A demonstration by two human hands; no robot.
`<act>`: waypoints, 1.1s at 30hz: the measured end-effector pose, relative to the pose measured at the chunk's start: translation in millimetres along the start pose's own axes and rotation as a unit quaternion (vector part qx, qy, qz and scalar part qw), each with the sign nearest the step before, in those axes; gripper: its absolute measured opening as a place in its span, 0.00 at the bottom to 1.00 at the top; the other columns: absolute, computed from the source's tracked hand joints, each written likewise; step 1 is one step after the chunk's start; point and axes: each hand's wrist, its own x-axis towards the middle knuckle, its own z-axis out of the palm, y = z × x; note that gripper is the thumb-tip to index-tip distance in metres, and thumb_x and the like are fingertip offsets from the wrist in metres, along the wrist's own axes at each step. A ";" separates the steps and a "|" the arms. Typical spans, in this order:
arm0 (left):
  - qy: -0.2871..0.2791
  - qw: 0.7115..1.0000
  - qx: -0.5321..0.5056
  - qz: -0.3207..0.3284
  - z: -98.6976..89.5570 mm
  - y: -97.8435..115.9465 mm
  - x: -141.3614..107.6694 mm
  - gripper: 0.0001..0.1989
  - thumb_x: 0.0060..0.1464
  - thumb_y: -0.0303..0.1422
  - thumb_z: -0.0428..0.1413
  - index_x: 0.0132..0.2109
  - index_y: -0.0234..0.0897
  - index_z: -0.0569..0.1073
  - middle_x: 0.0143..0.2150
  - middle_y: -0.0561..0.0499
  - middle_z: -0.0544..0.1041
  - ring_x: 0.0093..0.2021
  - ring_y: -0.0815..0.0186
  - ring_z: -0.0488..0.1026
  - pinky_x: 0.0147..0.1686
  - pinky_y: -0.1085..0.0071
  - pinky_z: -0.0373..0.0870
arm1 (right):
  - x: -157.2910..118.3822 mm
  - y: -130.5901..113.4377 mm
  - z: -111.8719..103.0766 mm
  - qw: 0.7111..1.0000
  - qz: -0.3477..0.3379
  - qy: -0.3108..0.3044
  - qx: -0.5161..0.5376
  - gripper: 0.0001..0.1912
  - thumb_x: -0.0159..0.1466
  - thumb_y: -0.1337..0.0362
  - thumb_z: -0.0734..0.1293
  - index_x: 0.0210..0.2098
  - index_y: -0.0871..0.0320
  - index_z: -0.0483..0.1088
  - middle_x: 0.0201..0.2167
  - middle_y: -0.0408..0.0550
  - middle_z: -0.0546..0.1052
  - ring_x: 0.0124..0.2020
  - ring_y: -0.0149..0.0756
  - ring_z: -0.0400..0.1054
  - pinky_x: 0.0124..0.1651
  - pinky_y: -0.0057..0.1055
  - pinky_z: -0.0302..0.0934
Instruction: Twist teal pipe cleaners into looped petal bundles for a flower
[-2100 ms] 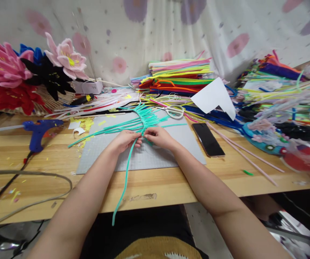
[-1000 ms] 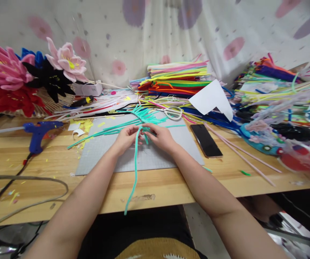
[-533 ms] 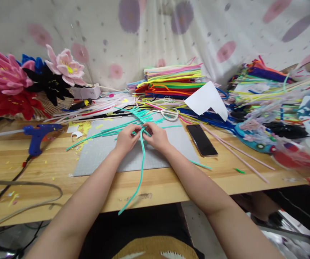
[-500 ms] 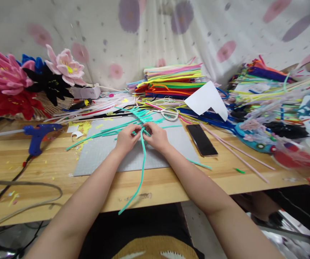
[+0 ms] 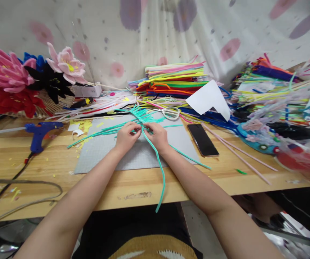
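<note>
Both hands meet over a grey cutting mat (image 5: 133, 158), fingertips pinched close together. My left hand (image 5: 128, 136) and my right hand (image 5: 157, 136) are closed on a teal pipe cleaner (image 5: 160, 169), whose long free end hangs toward me past the table's front edge. Just beyond my fingers lies a fringed row of short teal pipe cleaner pieces (image 5: 142, 114); whether it joins the held one is hidden. Several loose teal pipe cleaners (image 5: 98, 132) lie to the left of my left hand, and another teal length (image 5: 192, 158) runs out from under my right forearm.
White-handled scissors (image 5: 171, 113) lie behind the mat, and a phone (image 5: 202, 140) to its right. A blue glue gun (image 5: 40, 135) with a cable sits left. Bundled colourful pipe cleaners (image 5: 175, 81) and a white paper piece (image 5: 210, 99) are at the back. Fuzzy flowers (image 5: 67, 64) stand back left.
The hanging end of the teal pipe cleaner has swung from left to right. Both hands stay pinched at nearly the same spot.
</note>
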 end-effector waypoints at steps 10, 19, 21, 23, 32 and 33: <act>0.010 0.997 -0.051 -0.062 2.9 3.7 1.7 0.04 0.44 0.28 0.56 0.31 0.36 0.75 0.30 0.51 0.73 0.32 0.69 0.70 0.24 0.77 0.68 | -1.7 4.0 -2.5 0.998 0.006 0.002 0.060 0.07 0.58 0.63 0.63 0.31 0.54 0.74 0.31 0.45 0.77 0.35 0.33 0.69 0.38 0.28 0.60; 0.006 0.939 -0.213 -0.269 9.7 10.1 0.9 0.13 0.38 0.38 0.62 0.30 0.34 0.76 0.27 0.50 0.76 0.28 0.68 0.72 0.26 0.70 0.73 | -3.7 10.0 0.0 0.989 0.055 -0.002 0.134 0.09 0.57 0.58 0.63 0.30 0.55 0.73 0.30 0.44 0.76 0.33 0.33 0.68 0.38 0.28 0.61; -0.001 0.927 -0.232 -0.295 8.9 12.0 3.0 0.14 0.35 0.39 0.63 0.29 0.33 0.76 0.27 0.50 0.76 0.28 0.67 0.73 0.26 0.71 0.73 | -4.1 13.0 1.3 0.984 0.063 -0.004 0.165 0.11 0.56 0.56 0.63 0.29 0.56 0.73 0.30 0.44 0.75 0.33 0.33 0.68 0.38 0.28 0.61; -0.011 0.920 -0.239 -0.310 8.2 12.6 5.5 0.14 0.33 0.39 0.64 0.28 0.33 0.76 0.26 0.50 0.76 0.27 0.67 0.73 0.25 0.71 0.73 | -4.3 14.8 1.9 0.977 0.078 -0.007 0.196 0.12 0.56 0.55 0.64 0.28 0.57 0.73 0.29 0.45 0.75 0.32 0.32 0.68 0.37 0.28 0.61; -0.054 0.945 -0.173 -0.272 6.6 3.9 8.9 0.12 0.37 0.38 0.62 0.29 0.34 0.77 0.25 0.50 0.76 0.24 0.68 0.71 0.24 0.70 0.72 | -3.1 11.1 -6.6 0.963 0.100 -0.041 0.248 0.15 0.55 0.53 0.64 0.26 0.60 0.72 0.26 0.44 0.74 0.29 0.31 0.66 0.34 0.27 0.59; -0.061 0.955 -0.144 -0.253 5.4 2.9 8.6 0.10 0.39 0.37 0.61 0.29 0.34 0.77 0.25 0.50 0.76 0.24 0.68 0.71 0.24 0.70 0.71 | -3.1 11.0 -7.7 0.965 0.096 -0.048 0.240 0.14 0.55 0.54 0.64 0.26 0.60 0.72 0.26 0.44 0.74 0.29 0.31 0.66 0.34 0.26 0.59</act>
